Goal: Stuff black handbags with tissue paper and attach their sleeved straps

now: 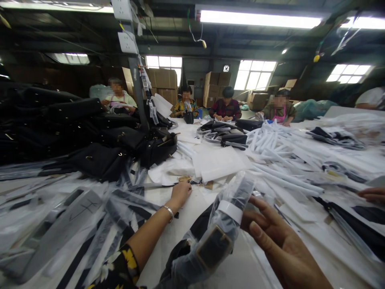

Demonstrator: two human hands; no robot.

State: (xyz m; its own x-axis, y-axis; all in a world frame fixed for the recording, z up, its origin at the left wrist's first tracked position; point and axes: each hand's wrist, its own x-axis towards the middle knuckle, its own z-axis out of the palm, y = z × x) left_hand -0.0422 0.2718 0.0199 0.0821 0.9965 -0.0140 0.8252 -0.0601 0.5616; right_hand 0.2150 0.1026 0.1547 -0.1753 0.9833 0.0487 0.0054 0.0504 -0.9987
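Note:
My right hand [278,241] is low at the right and holds up a black strap in a clear plastic sleeve [224,224] with a white paper band around it. Its fingers lie against the band and the sleeve. My left hand [180,192], with a thin bracelet on the wrist, reaches forward onto the white table [192,224]. The fingers are curled down beside a small brown tag [184,179] and a long thin metal piece [156,185]. What they grip, if anything, is hidden.
A heap of black handbags [90,140] fills the left. Plastic-sleeved straps [75,216] cover the near left, white paper rolls [279,148] the right. A pole with sockets [135,68] stands in the table. Several seated people work at the far side. Another person's fingers [373,194] show at the right edge.

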